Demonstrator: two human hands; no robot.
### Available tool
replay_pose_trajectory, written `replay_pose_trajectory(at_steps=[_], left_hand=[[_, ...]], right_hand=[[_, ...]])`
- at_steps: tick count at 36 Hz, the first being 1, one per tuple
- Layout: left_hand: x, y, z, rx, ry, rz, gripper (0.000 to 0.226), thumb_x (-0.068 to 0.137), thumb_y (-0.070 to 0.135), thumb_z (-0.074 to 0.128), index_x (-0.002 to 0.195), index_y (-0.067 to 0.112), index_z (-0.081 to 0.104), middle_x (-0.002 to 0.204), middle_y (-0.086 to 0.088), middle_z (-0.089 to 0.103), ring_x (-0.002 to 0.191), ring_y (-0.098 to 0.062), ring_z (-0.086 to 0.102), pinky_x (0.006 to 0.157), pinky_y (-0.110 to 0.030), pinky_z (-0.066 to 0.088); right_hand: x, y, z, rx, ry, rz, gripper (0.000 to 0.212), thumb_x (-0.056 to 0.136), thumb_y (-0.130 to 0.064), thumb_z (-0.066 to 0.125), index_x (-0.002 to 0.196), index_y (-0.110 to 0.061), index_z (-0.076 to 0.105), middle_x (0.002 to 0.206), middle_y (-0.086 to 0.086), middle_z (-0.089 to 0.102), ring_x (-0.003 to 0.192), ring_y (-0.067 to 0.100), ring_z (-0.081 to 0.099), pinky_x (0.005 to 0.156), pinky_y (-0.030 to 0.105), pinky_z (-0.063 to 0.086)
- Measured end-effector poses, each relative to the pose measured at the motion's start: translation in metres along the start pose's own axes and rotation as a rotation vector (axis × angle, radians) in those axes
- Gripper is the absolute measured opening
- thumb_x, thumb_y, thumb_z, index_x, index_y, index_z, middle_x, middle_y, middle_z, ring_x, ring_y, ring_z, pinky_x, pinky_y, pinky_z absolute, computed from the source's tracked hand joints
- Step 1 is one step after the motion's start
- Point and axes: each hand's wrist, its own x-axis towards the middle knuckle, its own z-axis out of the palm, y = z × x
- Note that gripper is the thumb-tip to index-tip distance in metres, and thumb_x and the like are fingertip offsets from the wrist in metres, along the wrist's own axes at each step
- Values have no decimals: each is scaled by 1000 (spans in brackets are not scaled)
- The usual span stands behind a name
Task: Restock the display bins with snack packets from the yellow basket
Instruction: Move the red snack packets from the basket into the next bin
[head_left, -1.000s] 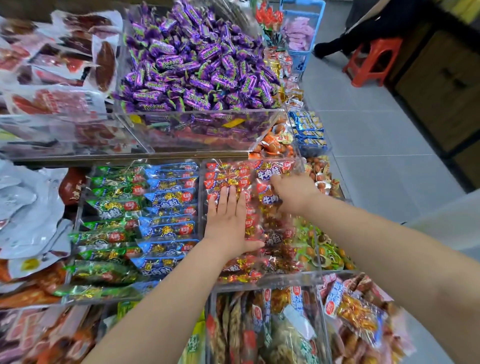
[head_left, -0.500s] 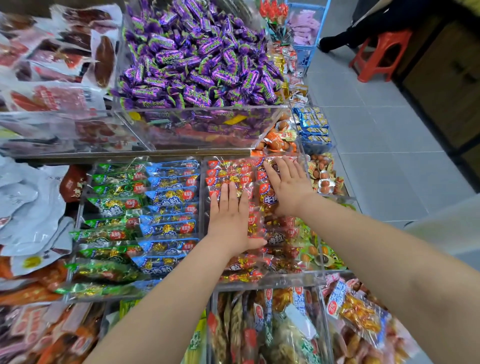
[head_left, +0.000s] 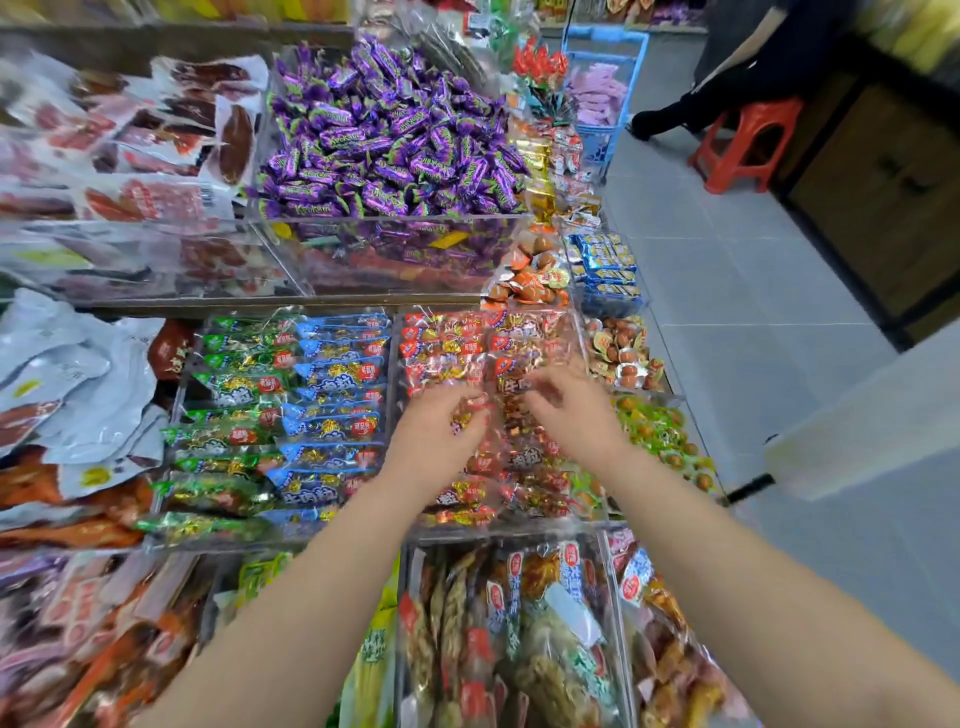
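Red-wrapped clear plastic snack packets (head_left: 447, 358) lie heaped in the clear acrylic display bin (head_left: 575, 332), judged light, crinkly and slippery, best pinched at a sealed end; left hand (head_left: 436, 436) curls round one packet, while right hand (head_left: 576, 415) is too blurred to tell its hold.

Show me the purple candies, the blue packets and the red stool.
purple candies (head_left: 384, 137): head view, middle of the heap.
blue packets (head_left: 337, 371): head view, a packet partway down the column.
red stool (head_left: 763, 115): head view, on its seat.
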Motion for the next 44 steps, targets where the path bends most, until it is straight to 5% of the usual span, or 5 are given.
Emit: replay_pose_trajectory(at_steps=[4, 18, 23, 28, 44], left_hand=[[-36, 14, 0, -418, -62, -303, 8, 95, 20, 57, 95, 23, 64, 84, 4, 69, 57, 3, 58, 49, -12, 44], [-169, -32, 70, -487, -737, -844, 13, 100, 17, 43, 92, 12, 51, 79, -8, 51, 63, -19, 47, 52, -24, 45], [-217, -54, 107, -229, -917, -807, 13, 100, 17, 44, 89, 14, 49, 75, -5, 52, 40, -7, 54, 47, -20, 40], [-256, -69, 147, 45, -1154, -762, 33, 102, 24, 37, 128, 5, 48, 113, -14, 59, 109, -30, 57, 89, -33, 44], [-348, -5, 271, 408, -1224, -477, 16, 99, 20, 43, 109, 10, 50, 82, -9, 53, 69, -21, 50, 74, -31, 42]], right_hand=[[-60, 6, 9, 309, -25, 240, 15, 91, -20, 57, 99, -31, 64, 90, -25, 58, 73, -6, 54, 62, 13, 47], [-327, 80, 93, 802, 566, 1190, 14, 85, -9, 60, 75, -18, 64, 75, 5, 60, 66, 16, 52, 62, 25, 45], [-439, 72, 123, 906, 793, 1410, 18, 92, -6, 52, 76, -13, 56, 66, 4, 52, 55, 9, 50, 47, 15, 41], [-545, 59, 161, 1103, 760, 1668, 22, 93, -11, 49, 72, -16, 51, 70, 4, 51, 61, 15, 48, 59, 22, 39], [-714, 106, 104, 1275, 890, 1834, 14, 95, -20, 49, 82, -15, 52, 76, -1, 55, 67, 11, 54, 62, 25, 41]])
